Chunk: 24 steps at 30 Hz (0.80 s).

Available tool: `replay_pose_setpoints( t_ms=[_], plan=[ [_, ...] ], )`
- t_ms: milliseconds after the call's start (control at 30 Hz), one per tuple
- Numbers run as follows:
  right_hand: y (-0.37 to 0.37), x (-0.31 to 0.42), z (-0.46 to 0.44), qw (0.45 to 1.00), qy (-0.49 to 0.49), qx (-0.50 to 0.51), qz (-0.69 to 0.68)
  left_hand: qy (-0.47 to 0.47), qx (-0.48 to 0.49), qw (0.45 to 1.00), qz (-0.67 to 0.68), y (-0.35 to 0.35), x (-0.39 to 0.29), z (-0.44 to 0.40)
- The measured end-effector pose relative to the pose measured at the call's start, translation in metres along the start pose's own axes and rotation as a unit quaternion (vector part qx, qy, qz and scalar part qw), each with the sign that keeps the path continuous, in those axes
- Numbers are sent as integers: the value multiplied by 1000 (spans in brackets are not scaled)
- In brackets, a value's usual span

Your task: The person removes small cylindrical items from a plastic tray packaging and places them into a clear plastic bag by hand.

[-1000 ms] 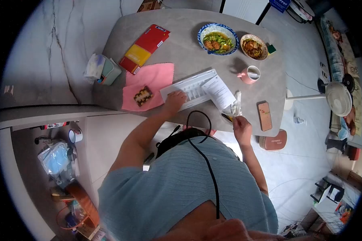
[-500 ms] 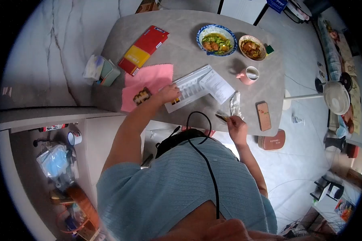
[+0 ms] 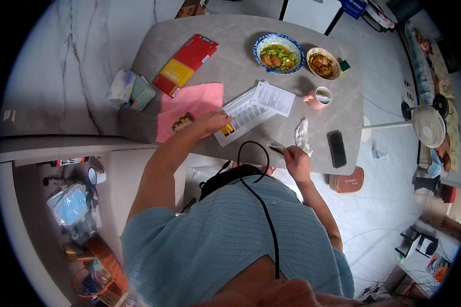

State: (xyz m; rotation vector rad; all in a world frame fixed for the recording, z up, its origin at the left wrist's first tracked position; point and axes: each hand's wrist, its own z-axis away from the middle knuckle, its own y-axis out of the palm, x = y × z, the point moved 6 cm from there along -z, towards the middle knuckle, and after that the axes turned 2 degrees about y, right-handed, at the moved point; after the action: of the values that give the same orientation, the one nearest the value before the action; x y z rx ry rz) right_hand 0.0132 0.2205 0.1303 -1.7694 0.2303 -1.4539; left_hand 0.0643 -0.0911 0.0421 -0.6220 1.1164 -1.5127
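My left hand [image 3: 217, 122] reaches over the near left end of a white slotted plastic tray [image 3: 246, 123]. Its fingers are bent down beside small yellow pieces [image 3: 227, 129] lying in the tray; what they grip is hidden. A printed white sheet [image 3: 274, 99] covers part of the tray's far end. At the table's near edge, my right hand [image 3: 297, 157] pinches a small clear packet [image 3: 277, 148] with something dark and gold in it. Crumpled clear-white wrapping [image 3: 302, 135] lies just beyond that hand. Left of the tray, a dark-and-cream bundle [image 3: 183, 122] rests on a pink cloth [image 3: 192, 102].
On the grey table [image 3: 230, 56] are a red-and-yellow box [image 3: 185, 65], two food bowls, blue-rimmed [image 3: 278, 53] and smaller [image 3: 323, 64], a pink mug [image 3: 320, 97], a phone [image 3: 336, 148] and a tissue pack [image 3: 122, 86]. A black cable [image 3: 266, 204] hangs down my front.
The printed sheet has turned and shifted away from me, baring more of the tray. My right hand has moved slightly left with the packet. The phone's light patterned face is now dark.
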Motion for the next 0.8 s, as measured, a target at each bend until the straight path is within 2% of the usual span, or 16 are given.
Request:
replay_pose_setpoints(
  t_ms=[67, 167, 267, 400, 467, 600, 667, 800],
  plan=[
    [4, 2, -3, 1000, -3, 11, -7, -25, -50, 995, 84, -15, -6, 11],
    [8, 9, -7, 1000, -5, 24, -3, -8, -51, 993, 102, 6, 4, 5],
    [16, 12, -11, 999, -25, 34, 12, -6, -91, 984, 150, 3, 4, 9],
    [24, 16, -16, 999, -25, 45, 11, 5, -95, 982, 164, 0, -2, 15],
    [28, 20, -19, 998, -37, 49, 5, -19, -153, 951, 268, 26, 10, 7],
    [33, 26, -20, 997, -24, 68, 32, -95, -201, 908, 355, 37, 2, 11],
    [33, 27, -21, 997, -27, 71, 30, -156, -232, 838, 469, 55, 4, 10],
    [38, 21, -22, 996, -32, 79, 13, -198, -228, 812, 499, 58, -7, 10]
  ],
)
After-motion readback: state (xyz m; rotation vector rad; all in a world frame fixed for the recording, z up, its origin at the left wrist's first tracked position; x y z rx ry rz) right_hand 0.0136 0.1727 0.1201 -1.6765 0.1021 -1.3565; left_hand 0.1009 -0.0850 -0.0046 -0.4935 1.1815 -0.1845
